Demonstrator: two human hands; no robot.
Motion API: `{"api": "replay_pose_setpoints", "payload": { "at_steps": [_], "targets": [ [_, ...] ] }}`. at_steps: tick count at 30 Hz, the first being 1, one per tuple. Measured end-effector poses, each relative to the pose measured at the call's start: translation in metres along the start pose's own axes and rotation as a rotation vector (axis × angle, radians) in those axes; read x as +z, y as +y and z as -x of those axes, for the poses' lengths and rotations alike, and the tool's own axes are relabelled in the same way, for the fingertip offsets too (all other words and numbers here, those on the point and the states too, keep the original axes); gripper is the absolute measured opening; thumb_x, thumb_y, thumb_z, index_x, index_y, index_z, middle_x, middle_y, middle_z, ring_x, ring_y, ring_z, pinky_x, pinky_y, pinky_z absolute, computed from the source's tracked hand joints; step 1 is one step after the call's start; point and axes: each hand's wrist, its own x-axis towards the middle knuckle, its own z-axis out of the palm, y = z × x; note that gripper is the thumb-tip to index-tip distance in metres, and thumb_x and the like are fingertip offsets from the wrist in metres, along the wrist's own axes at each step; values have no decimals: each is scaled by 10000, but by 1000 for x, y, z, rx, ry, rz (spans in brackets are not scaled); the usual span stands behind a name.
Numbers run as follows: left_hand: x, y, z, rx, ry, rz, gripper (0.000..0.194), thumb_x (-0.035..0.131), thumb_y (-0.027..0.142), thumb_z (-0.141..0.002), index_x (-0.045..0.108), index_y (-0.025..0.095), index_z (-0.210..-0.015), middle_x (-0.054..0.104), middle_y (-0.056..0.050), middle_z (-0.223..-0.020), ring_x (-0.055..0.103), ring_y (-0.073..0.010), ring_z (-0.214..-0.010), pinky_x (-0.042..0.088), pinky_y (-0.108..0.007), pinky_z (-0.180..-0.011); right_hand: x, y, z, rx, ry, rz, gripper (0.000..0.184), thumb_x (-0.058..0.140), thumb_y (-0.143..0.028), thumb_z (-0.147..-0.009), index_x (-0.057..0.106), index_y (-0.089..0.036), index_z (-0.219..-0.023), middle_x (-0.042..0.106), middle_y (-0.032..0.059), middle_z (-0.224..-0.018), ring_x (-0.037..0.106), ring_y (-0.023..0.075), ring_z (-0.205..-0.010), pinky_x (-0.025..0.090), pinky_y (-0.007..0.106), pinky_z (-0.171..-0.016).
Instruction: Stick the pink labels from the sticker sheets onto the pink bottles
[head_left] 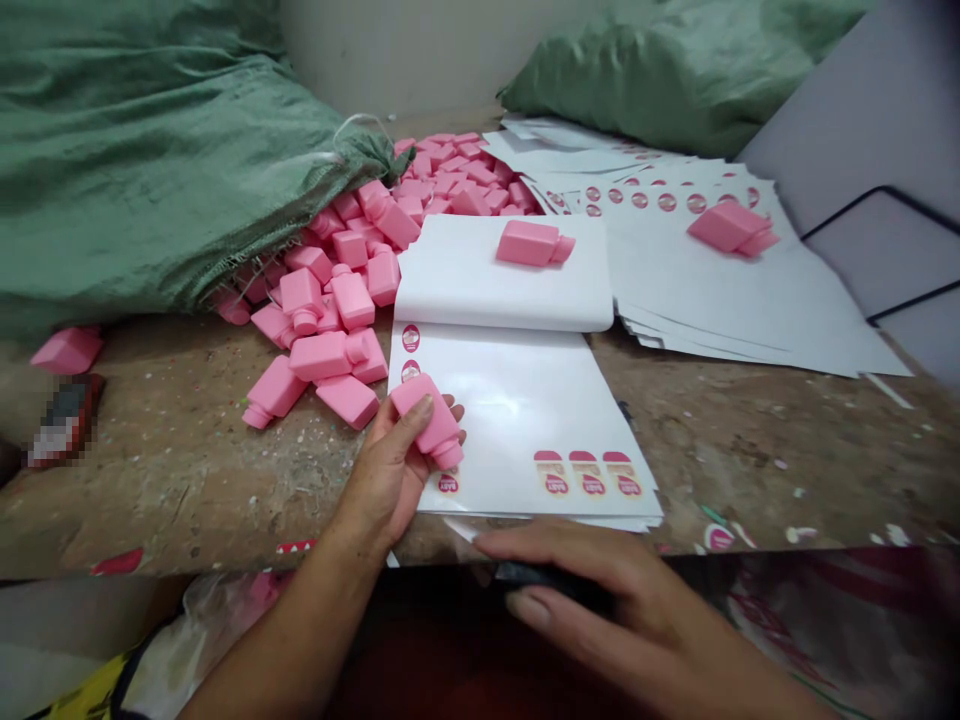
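Observation:
My left hand [391, 478] is closed around a small pink plastic bottle [427, 412], its neck tilted down to the right, over the left side of a label sheet [510, 410]. Printed labels [587, 473] run along the sheet's lower right. Beyond the table's front edge, my right hand [600, 590] grips a knife [555, 585] by its dark handle, and a pale blade tip points left. Another pink bottle [534, 243] lies on the sheet's folded-back upper part.
Many pink bottles [352, 297] are heaped at the left and back, beside a green woven sack [150, 180]. At right, stacked label sheets [712, 290] carry one bottle [731, 230]. A second green sack [660, 80] lies behind. A black wire frame [885, 190] stands far right.

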Motion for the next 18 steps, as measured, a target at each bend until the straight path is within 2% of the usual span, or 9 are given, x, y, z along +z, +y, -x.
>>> {"api": "replay_pose_setpoints", "payload": {
  "at_steps": [2, 4, 7, 11, 14, 18],
  "targets": [
    [0, 0, 2, 20, -18, -46, 303, 690, 205, -829, 585, 174, -1111, 704, -97, -1017, 693, -200, -863, 572, -293, -698, -7, -6, -2, 25, 110, -110, 153, 704, -308, -809, 754, -346, -950, 758, -45, -873, 707, 162, -789, 548, 236, -681],
    [3, 0, 8, 31, -41, -109, 401, 722, 230, -804, 566, 196, -1172, 701, -88, -1041, 681, -189, -846, 555, -275, -667, -10, -7, -8, 74, 285, -166, 66, 722, -291, -767, 722, -297, -834, 698, -44, -754, 652, 140, -664, 507, 211, -577],
    [8, -3, 21, -3, -90, -165, 525, 747, 253, -788, 524, 220, -1262, 698, -88, -1088, 666, -187, -894, 542, -263, -686, -8, -5, -17, 159, 455, -242, 96, 727, -306, -750, 651, -253, -773, 618, -43, -687, 567, 123, -589, 448, 204, -501],
    [13, -9, 35, -83, -134, -146, 545, 737, 267, -803, 511, 215, -1296, 701, -99, -1109, 648, -180, -938, 527, -249, -718, -5, -3, -20, 149, 466, -249, 104, 713, -329, -765, 657, -241, -761, 599, -35, -682, 532, 124, -610, 434, 211, -521],
    [14, -13, 39, -107, -130, -116, 489, 704, 288, -838, 524, 213, -1286, 701, -102, -1104, 646, -185, -936, 527, -251, -699, -7, -3, -19, 130, 454, -241, 102, 708, -327, -765, 664, -239, -741, 603, -30, -680, 529, 124, -613, 432, 215, -530],
    [16, -18, 40, -151, -131, -8, 409, 560, 419, -937, 540, 194, -1279, 710, -112, -1059, 665, -196, -919, 553, -298, -739, -5, -5, -19, 133, 461, -288, 107, 717, -313, -761, 637, -243, -748, 578, -40, -660, 508, 116, -576, 421, 208, -495]
  ]
}}
